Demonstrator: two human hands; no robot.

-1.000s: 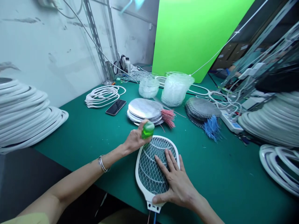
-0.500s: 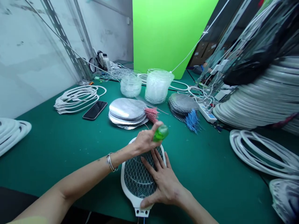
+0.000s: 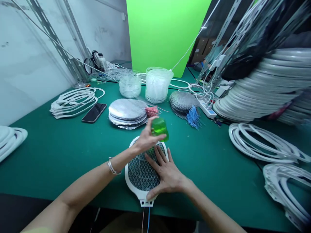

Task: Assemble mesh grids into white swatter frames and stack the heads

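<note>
A white mosquito-swatter frame [image 3: 128, 183] with metal mesh [image 3: 142, 173] lies flat near the table's front edge, neck toward me. One reddish and one blue wire [image 3: 148, 217] hang from its neck over the edge. My right hand [image 3: 167, 176] rests spread on the mesh and the right rim, thumb at the neck. Above the far end of the frame, my left hand [image 3: 147, 139] is closed around a translucent green block-like piece [image 3: 159, 127]. It is slightly blurred, and I cannot tell its exact kind.
Beyond the frame lie stacked silver mesh sheets [image 3: 127, 110] with red wires and darker mesh sheets [image 3: 183, 102] with blue wires. A phone [image 3: 94, 113], clear ring stacks [image 3: 157, 85], a power strip [image 3: 207, 109] and white frames [image 3: 255, 142] surround them. A tall white frame pile [image 3: 264, 87] stands right.
The green piece has tilted in my left hand, showing a broader side, and sits a little farther up and left in view. The whole view has shifted; my right hand stays on the mesh.
</note>
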